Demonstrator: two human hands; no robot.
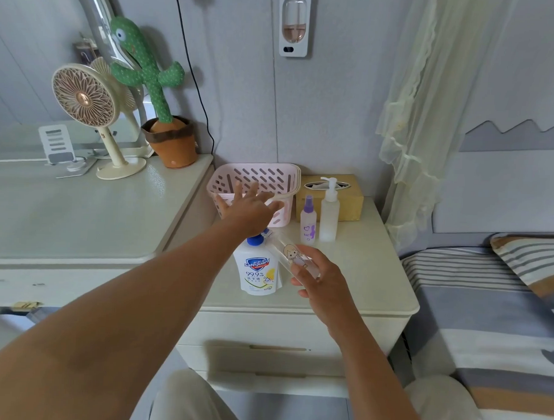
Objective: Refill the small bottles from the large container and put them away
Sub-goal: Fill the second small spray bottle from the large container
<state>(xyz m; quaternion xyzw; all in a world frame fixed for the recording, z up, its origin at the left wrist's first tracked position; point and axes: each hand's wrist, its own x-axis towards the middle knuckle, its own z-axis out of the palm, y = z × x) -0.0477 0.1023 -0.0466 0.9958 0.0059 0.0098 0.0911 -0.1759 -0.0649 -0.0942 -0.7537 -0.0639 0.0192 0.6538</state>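
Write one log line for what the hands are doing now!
left hand: open, over pink basket | right hand: holds clear bottle, tilted | soap container: upright

Grey panelled wall (337,101) behind cream nightstand (377,277), striped bed (487,314) beside.

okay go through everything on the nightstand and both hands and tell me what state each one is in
Left hand: open, fingers spread, over the basket's front rim.
Right hand: gripping the clear small bottle.
Clear small bottle: tilted, off the nightstand.
Safeguard hand wash bottle: upright, blue cap on.
Purple spray bottle: upright, capped.
Pump bottle: upright.
Pink basket: upright; contents hidden.
Tissue box: slot open.
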